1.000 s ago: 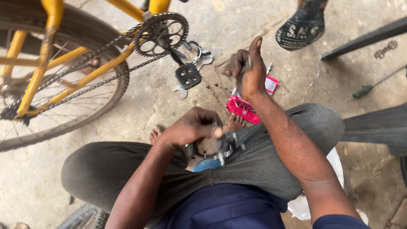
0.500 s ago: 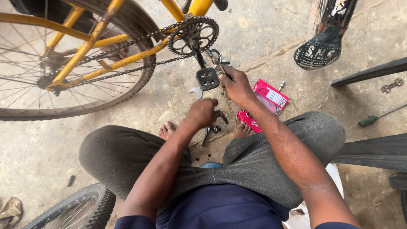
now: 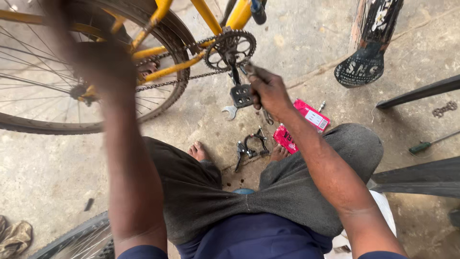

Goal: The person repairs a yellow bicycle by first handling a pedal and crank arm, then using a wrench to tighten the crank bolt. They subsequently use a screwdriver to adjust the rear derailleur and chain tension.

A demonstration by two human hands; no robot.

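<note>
Head view, looking down on a seated person working at a yellow bicycle (image 3: pixel 211 19) on a concrete floor (image 3: pixel 52 168). The right hand (image 3: pixel 268 91) is closed around the black pedal (image 3: pixel 241 95), which hangs below the chainring (image 3: pixel 230 48) at about 12 o'clock in the frame. The left hand (image 3: pixel 103 64), blurred, is raised in front of the rear wheel (image 3: pixel 57 96) at about 10 o'clock; whether it grips anything cannot be told. The chain (image 3: pixel 177 79) runs from the chainring toward the wheel hub. A spanner (image 3: pixel 230 111) lies on the floor just below the pedal. A black brake caliper (image 3: pixel 251 146) rests between the person's bare feet, near centre. Two red packets (image 3: pixel 311 115) lie beside the right forearm. A green-handled screwdriver (image 3: pixel 424 145) lies at 3 o'clock, well apart.
</note>
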